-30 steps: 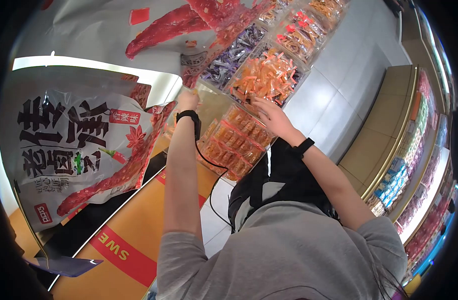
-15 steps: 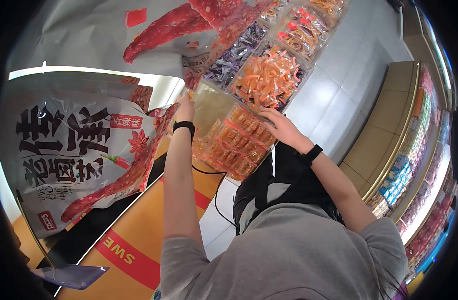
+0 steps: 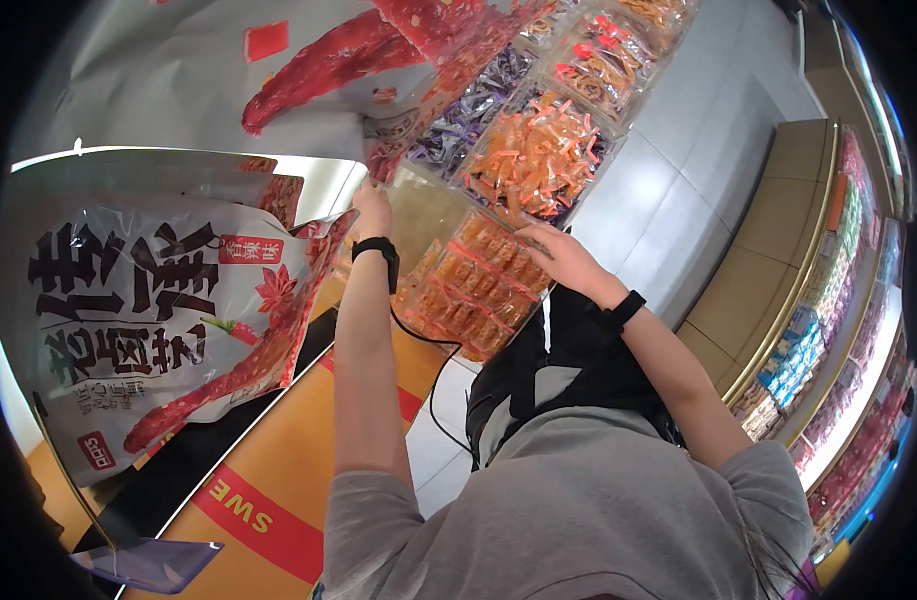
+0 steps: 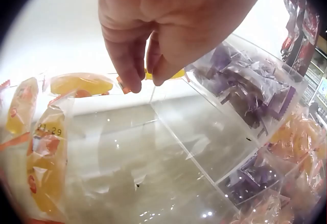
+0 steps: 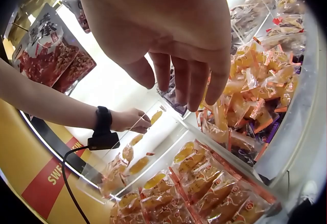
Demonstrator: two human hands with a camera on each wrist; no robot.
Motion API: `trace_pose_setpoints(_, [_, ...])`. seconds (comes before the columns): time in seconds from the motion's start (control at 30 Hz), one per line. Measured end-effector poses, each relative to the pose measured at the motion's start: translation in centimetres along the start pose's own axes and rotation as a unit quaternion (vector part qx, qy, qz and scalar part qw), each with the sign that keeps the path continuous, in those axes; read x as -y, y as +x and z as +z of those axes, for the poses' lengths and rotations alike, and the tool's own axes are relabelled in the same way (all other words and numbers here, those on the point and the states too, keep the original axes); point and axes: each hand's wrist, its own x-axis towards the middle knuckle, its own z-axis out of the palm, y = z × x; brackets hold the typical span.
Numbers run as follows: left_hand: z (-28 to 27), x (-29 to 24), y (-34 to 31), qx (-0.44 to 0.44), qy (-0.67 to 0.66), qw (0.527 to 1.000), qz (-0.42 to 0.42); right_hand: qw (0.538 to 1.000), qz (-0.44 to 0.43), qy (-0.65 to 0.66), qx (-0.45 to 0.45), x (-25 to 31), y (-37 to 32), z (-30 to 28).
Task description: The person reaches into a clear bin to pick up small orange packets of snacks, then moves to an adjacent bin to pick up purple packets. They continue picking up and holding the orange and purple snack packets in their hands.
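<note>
My left hand [image 3: 373, 210] reaches into a clear-walled bin [image 4: 189, 147] of the candy display. In the left wrist view its thumb and fingers pinch a small yellow snack packet [image 4: 178, 74] with an orange end, at the bin's far side. Several similar yellow packets [image 4: 48, 168] lie along the left of that bin. My right hand [image 3: 568, 260] is over the near bins, its fingers loosely extended with nothing held. Below it are rows of orange-edged snack packets [image 5: 204, 183], and beyond its fingertips a heap of orange-wrapped snacks [image 5: 255, 91].
Purple-wrapped snacks [image 4: 250, 86] fill the neighbouring bin. Large printed snack bags [image 3: 158, 280] stand at the left, above an orange counter front [image 3: 278, 480]. A black cable [image 3: 433, 400] hangs from the left wrist. Stocked shelves [image 3: 818, 330] line the right, across a tiled floor [image 3: 678, 170].
My right hand has drawn back a little, away from the orange-wrapped heap toward the body. The left hand stays at nearly the same place in its bin.
</note>
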Motion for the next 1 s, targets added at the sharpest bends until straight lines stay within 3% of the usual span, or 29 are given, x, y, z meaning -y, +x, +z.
trace_pose_setpoints(0.13, [-1.8, 1.4, -0.8, -0.015, -0.035, 0.998, 0.043, 1.0, -0.02, -0.011, 0.0, -0.3, 0.3, 0.3])
trace_pose_setpoints(0.33, [-6.9, 1.2, -4.4, 0.159, 0.039, 0.986, -0.013, 0.999, 0.009, 0.018, 0.036, -0.1, 0.7, 0.7])
trace_pose_setpoints(0.5, [-6.8, 1.7, -5.6, 0.154, 0.035, 0.987, -0.033, 0.998, 0.021, 0.027, 0.05, 0.3, 0.6, 0.6])
trace_pose_setpoints(0.57, [-5.0, 3.5, -5.0, 0.099, 0.027, 0.995, 0.003, 0.998, 0.032, 0.028, 0.055, 0.3, 0.7, 0.5])
trace_pose_setpoints(0.87, [-5.1, 0.5, -3.7, 0.132, 0.091, 0.987, -0.029, 0.999, 0.009, 0.005, 0.037, -0.5, 0.5, 0.6])
trace_pose_setpoints(1.0, [-3.2, 2.4, -3.0, 0.122, 0.119, 0.985, -0.006, 0.999, 0.008, 0.007, 0.044, -0.1, 0.7, 0.3])
